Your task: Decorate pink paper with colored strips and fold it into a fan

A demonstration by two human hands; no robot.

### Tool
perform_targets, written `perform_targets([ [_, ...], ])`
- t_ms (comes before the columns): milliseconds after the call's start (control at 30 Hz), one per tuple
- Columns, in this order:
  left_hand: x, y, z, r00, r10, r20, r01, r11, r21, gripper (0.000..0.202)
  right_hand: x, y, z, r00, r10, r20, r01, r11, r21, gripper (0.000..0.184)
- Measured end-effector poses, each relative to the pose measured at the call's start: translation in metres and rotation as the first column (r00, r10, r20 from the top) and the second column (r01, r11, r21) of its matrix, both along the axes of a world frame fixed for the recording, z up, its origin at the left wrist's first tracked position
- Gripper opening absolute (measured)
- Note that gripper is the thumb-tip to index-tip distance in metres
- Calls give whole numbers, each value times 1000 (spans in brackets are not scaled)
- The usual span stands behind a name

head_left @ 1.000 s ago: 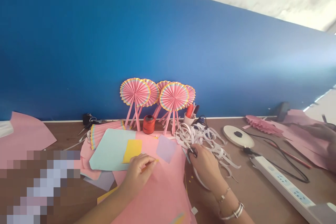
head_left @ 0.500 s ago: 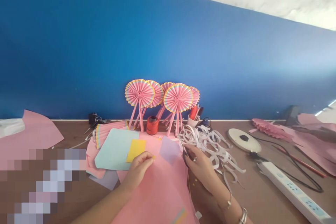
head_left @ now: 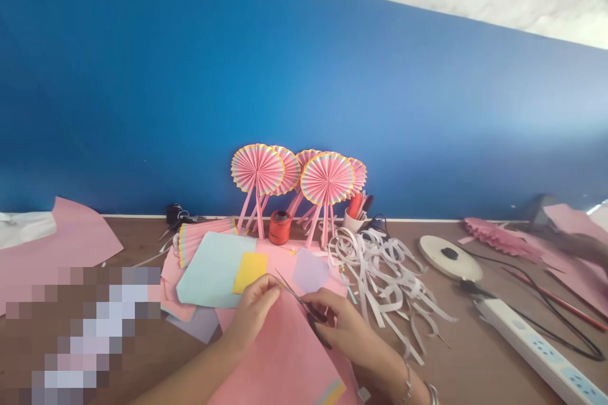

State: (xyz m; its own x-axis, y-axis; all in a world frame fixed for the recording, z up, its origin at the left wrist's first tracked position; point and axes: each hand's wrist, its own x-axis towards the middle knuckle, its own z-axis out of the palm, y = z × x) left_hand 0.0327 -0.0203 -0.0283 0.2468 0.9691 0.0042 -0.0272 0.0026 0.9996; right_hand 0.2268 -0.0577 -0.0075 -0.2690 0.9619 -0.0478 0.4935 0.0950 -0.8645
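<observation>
A: What is seen behind the work?

B: A blue partition (head_left: 304,76) is seen across the back, with a brown table (head_left: 475,380) set against it.

A: And the scissors (head_left: 303,302)?

B: They are held above the pink sheet (head_left: 285,354), their black handles clamped in the grip of the right hand (head_left: 349,329). The blade tips are pointed towards the left hand (head_left: 254,310), just beside its fingertips, where thumb and forefinger are pinched together on a tiny scrap (head_left: 284,286), too small to be made out.

A: Can any lettering be read?

B: Any print on the white power strip (head_left: 536,345), at the right, is too small to be read.

A: What is crowded around the hands?

B: A yellow piece (head_left: 249,272) is laid over a light-blue sheet (head_left: 209,272), with a lilac piece (head_left: 311,270) nearby. Farther back, an orange-red spool (head_left: 280,229) is placed near the round pleated fans (head_left: 327,178), which are stood by the partition. Curled white strips (head_left: 394,278) are heaped beyond the right hand, near a cup (head_left: 352,223).

A: Is anything hidden?

B: The table's left part is covered by a pixelated patch (head_left: 95,335); at the right edge, another person's hand (head_left: 579,245) is only dimly shown over pink paper (head_left: 565,215).
</observation>
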Motion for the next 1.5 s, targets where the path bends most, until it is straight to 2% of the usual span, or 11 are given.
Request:
perform_targets([
  [333,2,0,2,1000,23,-12,-23,1000,-5,20,-3,-1,0,999,-13,-42,12,1000,-24,35],
  [500,1,0,4,999,46,-29,-45,999,23,19,1,0,-7,979,24,-203,-48,993,-111,34],
  [600,1,1,1,998,41,-40,-40,999,28,18,3,0,-11,967,35,-252,-63,993,-104,33],
  [767,1,0,-1,998,51,-42,-50,998,27,19,2,0,-10,964,31,-263,-54,995,-84,31],
  [1033,2,-2,5,997,61,-37,-60,998,35,18,0,0,-8,953,16,-303,-52,993,-109,31],
  [1233,1,-2,4,998,57,-36,-56,998,33,18,1,0,-10,969,-10,-245,-19,993,-116,27],
  [1500,2,-3,7,999,42,-24,-42,999,22,22,-2,0,-10,959,-32,-283,-24,981,-193,29],
])
